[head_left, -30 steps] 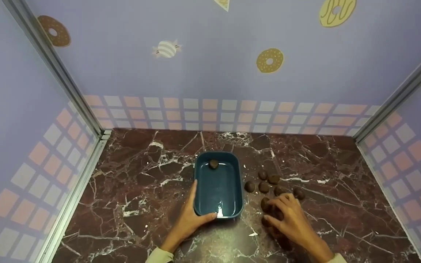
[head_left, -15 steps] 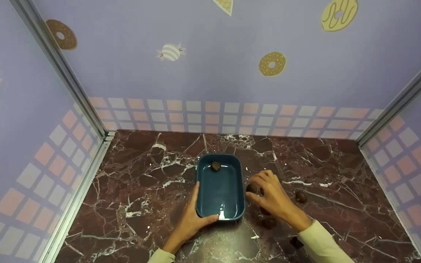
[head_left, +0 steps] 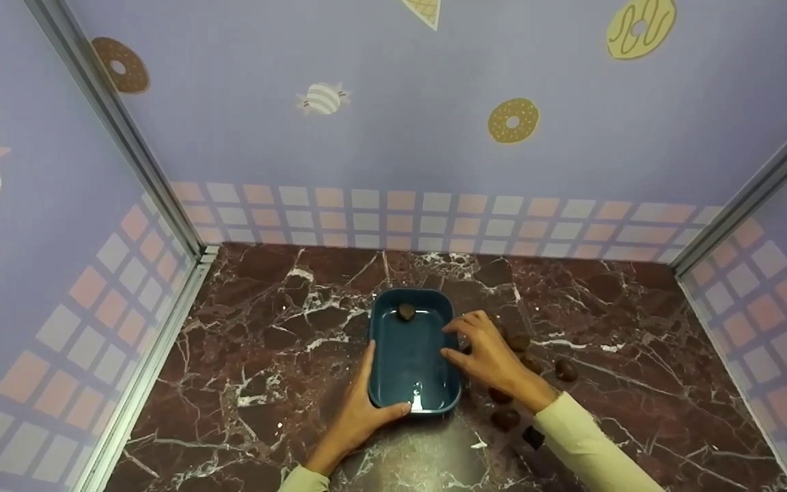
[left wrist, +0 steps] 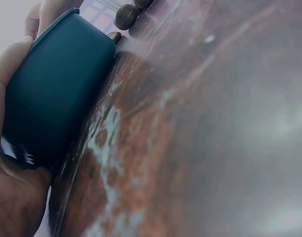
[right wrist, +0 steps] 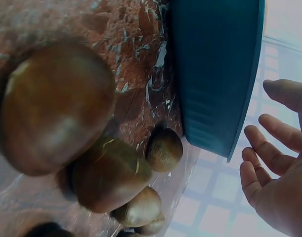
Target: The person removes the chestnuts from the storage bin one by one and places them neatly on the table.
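Observation:
A rectangular teal baking dish stands on the table, with one chestnut at its far end. My left hand holds the dish's near left corner, thumb on the near rim and fingers along the left side. Over the right rim is my right hand, thumb and fingers spread apart. The right wrist view shows nothing between the right fingers. Several glossy brown chestnuts lie right of the dish, some partly hidden under the right hand and forearm.
The dark red marbled tabletop has white veins and small pale specks. Purple patterned panels enclose it at the back and sides, with metal posts at the corners. One chestnut sits farther right than the others.
My right hand has moved left from the chestnuts to the dish's right rim, and its fingers have spread. My left hand stays at the dish. The head view has shifted slightly.

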Demonstrator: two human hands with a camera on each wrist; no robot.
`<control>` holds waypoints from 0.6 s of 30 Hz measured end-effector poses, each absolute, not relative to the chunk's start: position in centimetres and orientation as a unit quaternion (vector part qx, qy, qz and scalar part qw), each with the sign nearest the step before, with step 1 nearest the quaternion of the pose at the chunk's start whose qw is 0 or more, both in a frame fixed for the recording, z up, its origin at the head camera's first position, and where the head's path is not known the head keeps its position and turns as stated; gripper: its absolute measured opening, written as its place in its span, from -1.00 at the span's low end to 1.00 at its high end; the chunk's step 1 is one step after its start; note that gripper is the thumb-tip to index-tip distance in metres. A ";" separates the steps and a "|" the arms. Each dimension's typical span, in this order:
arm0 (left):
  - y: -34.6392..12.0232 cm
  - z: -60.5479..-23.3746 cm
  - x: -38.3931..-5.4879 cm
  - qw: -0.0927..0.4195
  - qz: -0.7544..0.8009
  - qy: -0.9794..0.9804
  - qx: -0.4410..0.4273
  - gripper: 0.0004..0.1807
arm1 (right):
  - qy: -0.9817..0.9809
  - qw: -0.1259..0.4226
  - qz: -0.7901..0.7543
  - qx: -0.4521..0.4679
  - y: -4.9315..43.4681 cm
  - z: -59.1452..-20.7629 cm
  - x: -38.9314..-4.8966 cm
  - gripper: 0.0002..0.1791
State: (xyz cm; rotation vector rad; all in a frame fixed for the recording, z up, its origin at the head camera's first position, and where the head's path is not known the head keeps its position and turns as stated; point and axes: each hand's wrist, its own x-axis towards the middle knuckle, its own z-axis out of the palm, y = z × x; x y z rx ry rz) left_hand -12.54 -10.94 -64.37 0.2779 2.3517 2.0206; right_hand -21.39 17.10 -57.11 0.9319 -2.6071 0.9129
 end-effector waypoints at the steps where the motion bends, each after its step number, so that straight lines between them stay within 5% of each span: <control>1: -10.9 -64.4 -12.5 0.016 0.649 0.755 0.089 0.49 | -0.889 0.109 0.313 0.316 17.0 -57.1 -21.4 -0.64; 18: -10.9 -64.4 -12.5 0.025 0.659 0.747 0.087 0.49 | -0.905 0.067 0.268 0.323 14.4 -56.7 -21.9 -0.52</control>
